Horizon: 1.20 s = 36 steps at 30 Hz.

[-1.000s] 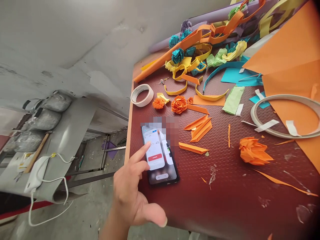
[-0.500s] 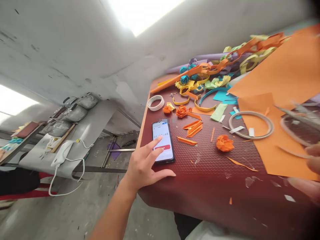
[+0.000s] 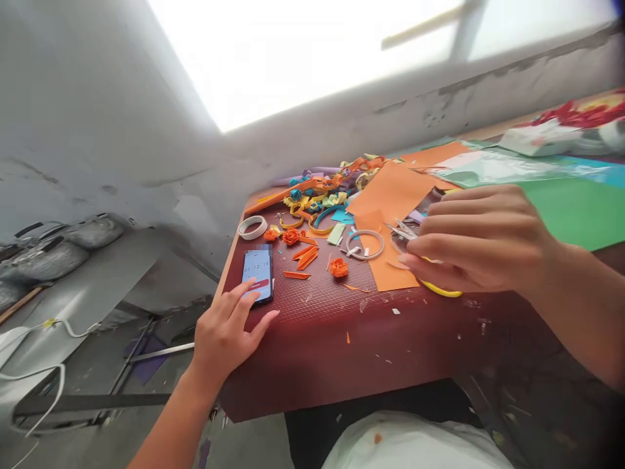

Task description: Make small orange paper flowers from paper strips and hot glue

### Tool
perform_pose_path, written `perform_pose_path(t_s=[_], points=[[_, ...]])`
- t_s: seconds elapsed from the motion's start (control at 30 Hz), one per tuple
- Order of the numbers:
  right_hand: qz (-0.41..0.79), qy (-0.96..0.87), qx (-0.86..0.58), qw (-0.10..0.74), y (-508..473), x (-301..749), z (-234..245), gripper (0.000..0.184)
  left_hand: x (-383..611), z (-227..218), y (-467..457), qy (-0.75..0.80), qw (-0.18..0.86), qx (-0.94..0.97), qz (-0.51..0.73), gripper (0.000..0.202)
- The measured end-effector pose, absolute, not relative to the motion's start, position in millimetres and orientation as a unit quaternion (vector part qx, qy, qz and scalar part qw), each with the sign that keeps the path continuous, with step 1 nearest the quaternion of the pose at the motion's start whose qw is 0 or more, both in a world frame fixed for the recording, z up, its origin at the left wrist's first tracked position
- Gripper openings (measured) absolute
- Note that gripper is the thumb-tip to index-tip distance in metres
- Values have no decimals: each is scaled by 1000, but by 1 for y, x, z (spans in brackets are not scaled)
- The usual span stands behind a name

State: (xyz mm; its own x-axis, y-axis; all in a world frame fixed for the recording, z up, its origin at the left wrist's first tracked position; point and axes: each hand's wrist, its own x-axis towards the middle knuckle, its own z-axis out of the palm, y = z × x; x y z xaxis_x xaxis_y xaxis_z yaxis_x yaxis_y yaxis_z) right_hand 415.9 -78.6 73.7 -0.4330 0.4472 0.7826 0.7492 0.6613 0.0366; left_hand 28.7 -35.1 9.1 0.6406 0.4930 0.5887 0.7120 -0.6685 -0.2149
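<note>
My left hand lies at the table's left edge with its fingers spread. Two fingertips touch the lower screen of a phone, which displays running digits and a red button. My right hand is raised over the table's right side, closed around scissors. Their metal blades stick out leftward, and a yellow handle curves below the palm; the rest is hidden by my fingers. Between the hands lie an orange paper flower, folded orange paper pieces and a pale ring with white tape bits.
A white tape roll sits behind the phone. Colored paper strips and flowers pile up at the back, beside orange sheets. Green paper covers the right side. A grey bench with a white cable stands left.
The view has swung right and up, bringing my right hand with the scissors fully into sight. My left fingers still rest on the phone, whose digits have advanced.
</note>
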Motion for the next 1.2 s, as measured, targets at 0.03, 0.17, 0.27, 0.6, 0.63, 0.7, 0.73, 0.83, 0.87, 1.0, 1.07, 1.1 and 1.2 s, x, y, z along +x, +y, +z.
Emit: perform_pose_path(t_s=[0.03, 0.17, 0.27, 0.6, 0.63, 0.7, 0.73, 0.83, 0.87, 1.0, 1.07, 1.1, 1.2], points=[[-237, -847, -322, 349, -78, 425, 75, 31, 38, 10, -40, -351, 187, -878, -265, 32], [-277, -836, -349, 320, -93, 451, 72, 24, 90, 16, -47, -461, 56, -850, -248, 43], [-292, -769, -427, 376, -113, 465, 70, 24, 133, 21, -35, -499, -11, -847, -183, 66], [-204, -624, -595, 463, -167, 514, 43, 31, 190, 7, 12, -435, -71, -882, -169, 33], [-179, -627, -600, 464, -166, 511, 35, 31, 190, 6, 11, -408, -83, -886, -204, 32], [-112, -642, -601, 463, -158, 498, 20, 29, 191, 7, 5, -350, -115, -888, -276, 34], [-65, -646, -600, 468, -152, 489, 13, 28, 192, 9, 2, -328, -132, -886, -300, 35], [115, -632, -561, 521, -128, 458, 1, 19, 201, 21, -8, -260, -178, -883, -348, 34], [177, -621, -538, 542, -119, 449, 0, 17, 205, 26, -8, -234, -195, -887, -348, 34], [373, -561, -426, 604, -81, 426, 3, 37, 223, 35, 9, -148, -219, -891, -368, 35], [407, -563, -400, 598, -64, 423, 5, 44, 231, 34, 23, -146, -225, -882, -386, 29], [408, -568, -400, 592, -57, 423, 6, 46, 235, 33, 29, -149, -236, -878, -390, 26], [383, -587, -425, 573, -35, 423, 8, 44, 241, 23, 43, -177, -262, -864, -393, 26]])
